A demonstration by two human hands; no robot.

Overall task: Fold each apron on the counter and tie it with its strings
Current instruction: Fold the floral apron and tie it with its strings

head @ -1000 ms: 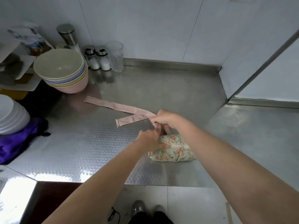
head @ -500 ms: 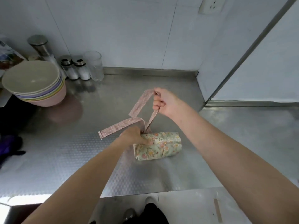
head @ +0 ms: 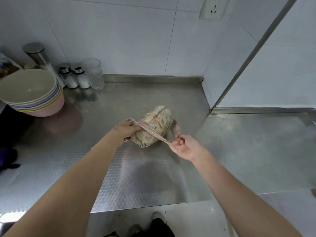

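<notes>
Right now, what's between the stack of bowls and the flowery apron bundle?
In the head view, only bare steel counter lies between the stack of bowls and the apron bundle. The left hand grips the bundle's near side.

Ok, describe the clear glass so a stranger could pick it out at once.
Start at the steel counter and follow its back edge left along the white wall. Before the stack of bowls stands a row of containers; the glass is at its right end, next to two small shakers. It alone is see-through, open-topped and has no metal cap.
</notes>
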